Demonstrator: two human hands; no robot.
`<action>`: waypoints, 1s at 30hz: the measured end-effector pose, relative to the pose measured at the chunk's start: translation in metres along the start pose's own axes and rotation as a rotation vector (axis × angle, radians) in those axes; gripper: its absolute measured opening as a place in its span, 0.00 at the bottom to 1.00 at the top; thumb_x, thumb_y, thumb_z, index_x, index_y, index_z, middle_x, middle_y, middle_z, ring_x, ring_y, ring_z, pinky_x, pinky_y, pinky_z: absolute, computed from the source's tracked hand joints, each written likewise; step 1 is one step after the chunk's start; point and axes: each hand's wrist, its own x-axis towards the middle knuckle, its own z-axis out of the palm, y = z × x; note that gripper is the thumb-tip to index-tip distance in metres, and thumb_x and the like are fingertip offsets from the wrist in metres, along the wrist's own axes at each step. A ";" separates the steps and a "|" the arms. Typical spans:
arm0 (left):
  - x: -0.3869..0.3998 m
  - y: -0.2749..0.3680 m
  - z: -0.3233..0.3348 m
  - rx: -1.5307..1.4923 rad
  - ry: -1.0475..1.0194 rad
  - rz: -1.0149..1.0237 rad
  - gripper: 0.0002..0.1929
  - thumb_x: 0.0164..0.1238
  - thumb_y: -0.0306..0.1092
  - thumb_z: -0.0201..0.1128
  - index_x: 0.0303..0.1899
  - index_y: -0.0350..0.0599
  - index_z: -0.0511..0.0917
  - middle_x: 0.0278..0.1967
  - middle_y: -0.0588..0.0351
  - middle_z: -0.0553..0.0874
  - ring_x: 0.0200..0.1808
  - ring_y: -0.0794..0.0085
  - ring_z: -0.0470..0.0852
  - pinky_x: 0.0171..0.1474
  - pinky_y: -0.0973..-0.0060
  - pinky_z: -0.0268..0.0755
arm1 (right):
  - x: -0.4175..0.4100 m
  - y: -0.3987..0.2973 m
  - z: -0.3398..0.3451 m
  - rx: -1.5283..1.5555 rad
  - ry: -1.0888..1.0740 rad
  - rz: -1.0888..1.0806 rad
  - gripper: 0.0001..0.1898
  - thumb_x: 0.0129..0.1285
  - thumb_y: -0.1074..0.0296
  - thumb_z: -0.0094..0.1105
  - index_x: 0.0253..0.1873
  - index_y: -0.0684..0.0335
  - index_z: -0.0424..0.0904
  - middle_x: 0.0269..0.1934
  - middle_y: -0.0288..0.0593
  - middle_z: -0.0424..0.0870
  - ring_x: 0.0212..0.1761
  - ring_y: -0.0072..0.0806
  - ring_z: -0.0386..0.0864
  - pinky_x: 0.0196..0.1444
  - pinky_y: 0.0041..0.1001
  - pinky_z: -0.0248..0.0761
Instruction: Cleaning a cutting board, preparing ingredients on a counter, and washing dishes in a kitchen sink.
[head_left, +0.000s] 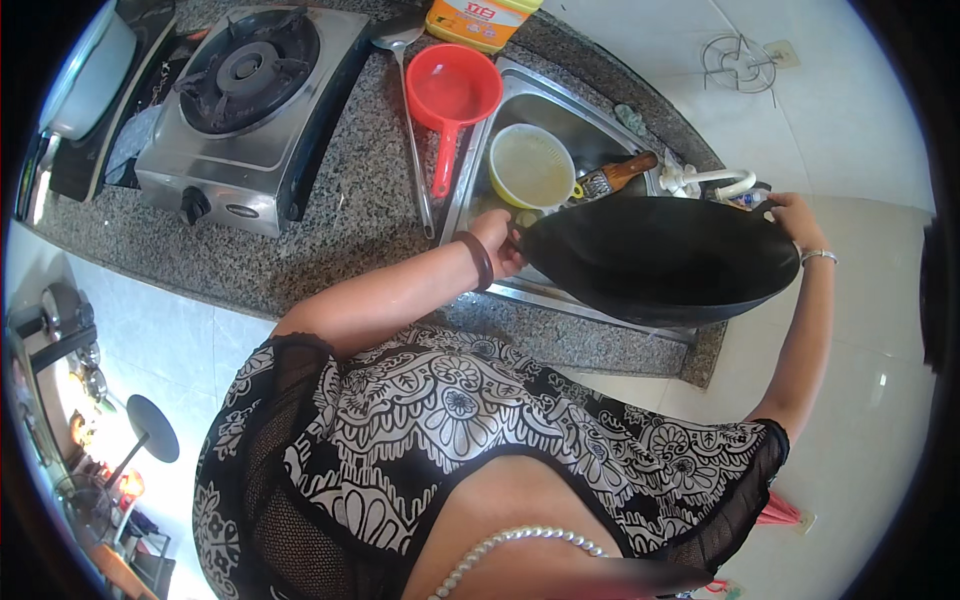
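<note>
A large black wok is held up over the right part of the steel sink, tilted, its dark inside showing. My left hand grips the handle at its left side; my right hand grips the one at its right side. Behind the wok, in the sink, stands a white and yellow-green plastic colander. Beside it lies a brush with a brown wooden handle. The white faucet is just beyond the wok's far rim. The wok hides much of the basin.
Left of the sink, a red plastic ladle and a long metal spatula lie on the granite counter. A gas stove stands farther left, with a pale pot beyond it. A yellow detergent jug stands at the back.
</note>
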 end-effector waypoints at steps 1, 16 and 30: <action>-0.002 0.001 0.000 -0.006 -0.003 0.002 0.15 0.70 0.47 0.45 0.27 0.49 0.66 0.18 0.58 0.70 0.14 0.71 0.66 0.13 0.78 0.49 | 0.003 -0.004 -0.006 -0.056 -0.040 0.061 0.21 0.55 0.77 0.53 0.56 0.71 0.78 0.37 0.43 0.84 0.35 0.24 0.79 0.40 0.24 0.72; 0.015 -0.040 -0.022 -0.131 -0.035 -0.256 0.16 0.72 0.44 0.39 0.26 0.48 0.62 0.18 0.59 0.67 0.13 0.71 0.62 0.11 0.77 0.46 | 0.016 -0.034 -0.007 -0.187 -0.117 0.070 0.18 0.52 0.78 0.53 0.49 0.73 0.81 0.32 0.48 0.84 0.31 0.30 0.80 0.37 0.28 0.72; 0.013 -0.047 -0.030 -0.117 -0.067 -0.350 0.14 0.69 0.42 0.39 0.24 0.50 0.62 0.18 0.62 0.67 0.15 0.72 0.62 0.13 0.78 0.47 | 0.007 -0.063 -0.017 -0.251 -0.133 0.036 0.16 0.50 0.82 0.54 0.46 0.73 0.82 0.37 0.58 0.85 0.38 0.38 0.84 0.40 0.31 0.74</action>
